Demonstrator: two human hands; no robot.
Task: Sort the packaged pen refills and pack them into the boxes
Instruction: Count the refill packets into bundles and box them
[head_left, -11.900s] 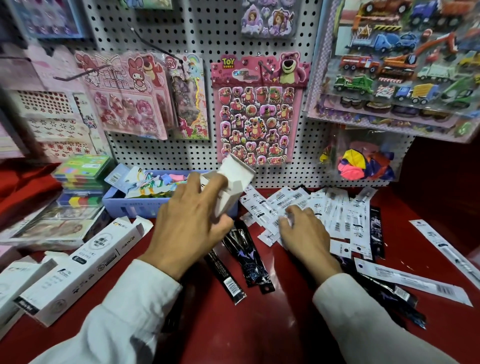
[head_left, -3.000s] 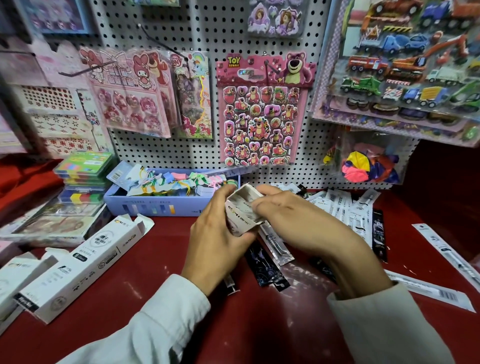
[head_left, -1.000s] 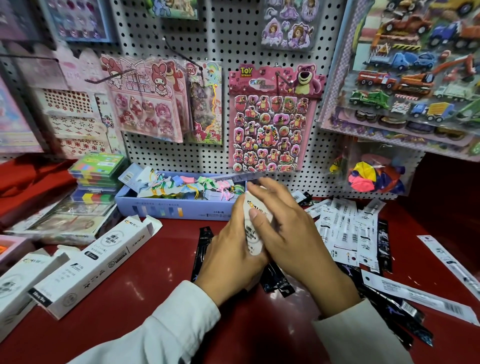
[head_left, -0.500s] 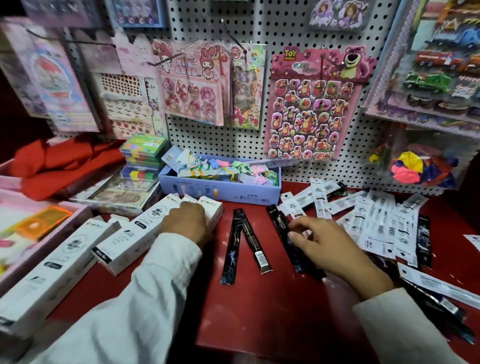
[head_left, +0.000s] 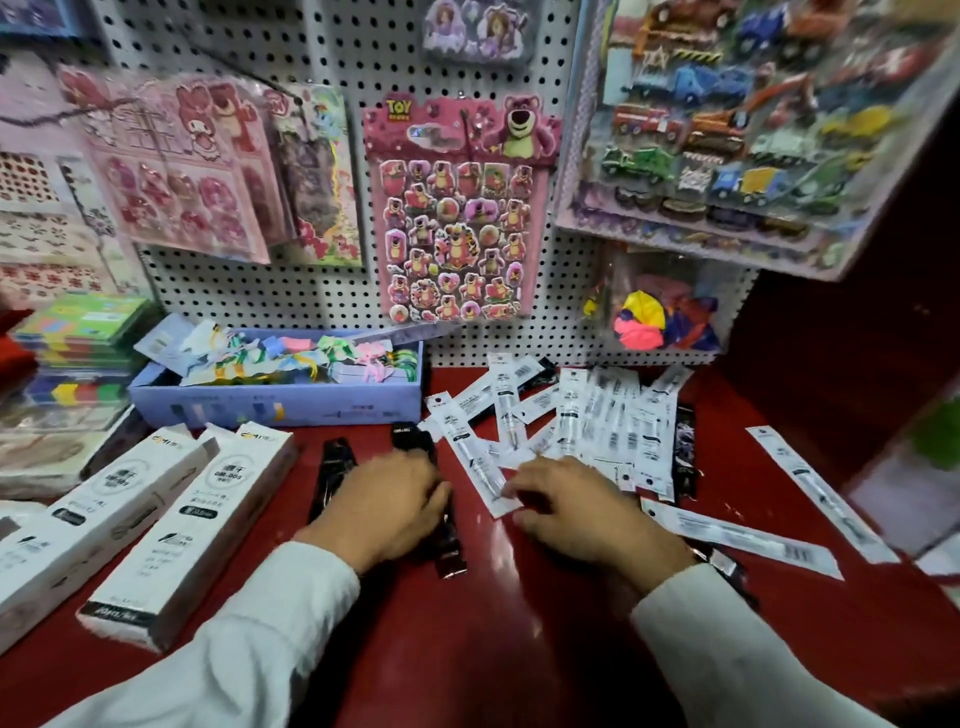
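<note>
My left hand (head_left: 384, 501) lies palm down on the black refill packets (head_left: 449, 545) at the middle of the red counter, its fingers curled over one of them. My right hand (head_left: 576, 506) rests palm down to the right, fingertips touching a white refill packet (head_left: 478, 467). Behind it, a pile of white refill packets (head_left: 597, 421) fans out. Another black packet (head_left: 332, 467) lies left of my left hand. Two long white boxes (head_left: 192, 525) (head_left: 88, 519) lie side by side at the left.
A blue tray (head_left: 280, 402) of colourful small items stands against the pegboard. Sticker sheets (head_left: 457, 218) and toy packs hang above. Loose white refill packets (head_left: 737, 538) (head_left: 815, 488) lie at the right. Stacked notepads (head_left: 78, 332) sit at the far left.
My left hand has left the white box and moved right onto the black packets. My right hand has shifted from the black packets to the white ones. The view has swung right.
</note>
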